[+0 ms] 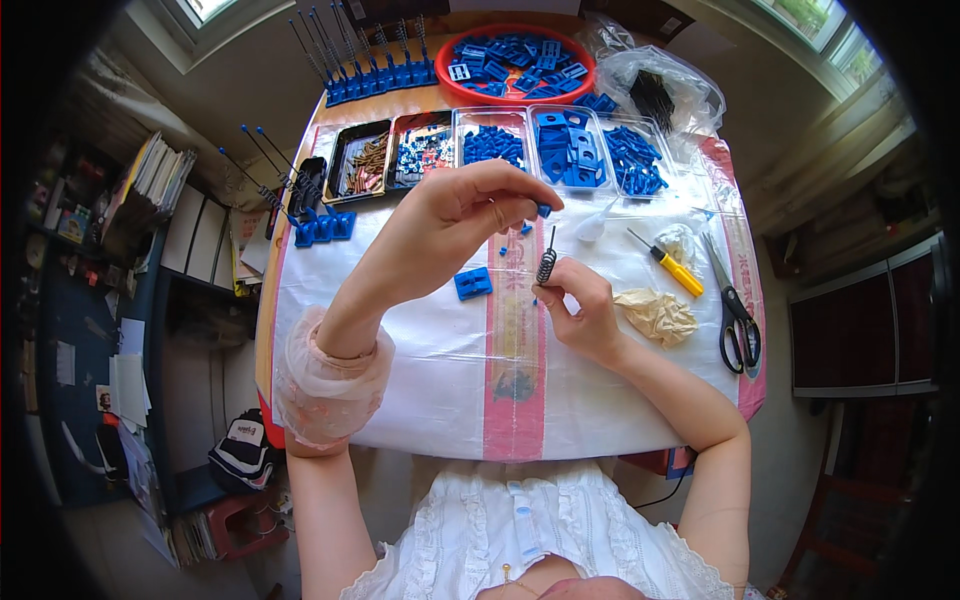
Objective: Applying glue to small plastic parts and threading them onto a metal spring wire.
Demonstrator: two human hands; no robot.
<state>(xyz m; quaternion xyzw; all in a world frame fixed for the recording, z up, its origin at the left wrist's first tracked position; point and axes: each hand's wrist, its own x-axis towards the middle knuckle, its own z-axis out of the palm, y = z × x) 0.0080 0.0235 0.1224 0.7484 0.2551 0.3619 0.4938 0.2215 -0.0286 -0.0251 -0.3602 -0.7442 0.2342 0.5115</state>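
Tabletop (420, 400) covered with a white plastic sheet crossed by a red band, seen from above. At far left, finished blue bases carrying thin black upright rods (290, 195) stand together just off the sheet's edge, likely parked there to keep the middle free. Beyond them, along the far side, a row of shallow rectangular trays (500, 148) sorts brown pins, mixed small parts and blue plastic pieces by kind, within reach of both hands; a round red bowl of blue plastic plates (520, 62) sits farther back. A single square blue plastic plate (473, 283) lies near the middle. The left hand (450, 225), raised above the sheet, pinches a tiny blue plastic piece (543, 210) between thumb and fingertips. Just below it, the right hand (585, 310) grips a small black coil spring on a thin wire stem (546, 262) in closed fingers, stem upright, apparently so the two parts can meet end to end. To the right lie a crumpled tan paper wad (657, 315), a yellow-handled screwdriver (668, 264) and black-handled scissors (735, 315), set aside but near.
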